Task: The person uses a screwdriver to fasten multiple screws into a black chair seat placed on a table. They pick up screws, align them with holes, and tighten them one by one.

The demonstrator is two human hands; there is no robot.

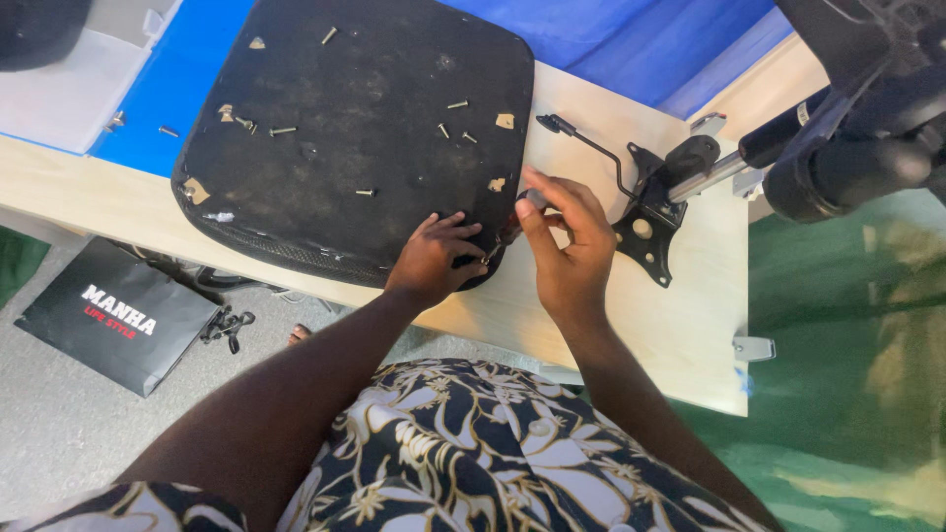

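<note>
Head view: black seat pad, underside up, loose screws on it, lies on the pale counter. Left hand pressed flat on its near corner, grip released. Right hand pinches a small dark piece just beside. Black metal bracket further right.

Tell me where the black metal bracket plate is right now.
The black metal bracket plate lies on the wooden table, just right of the right hand and the black seat cushion.
</note>
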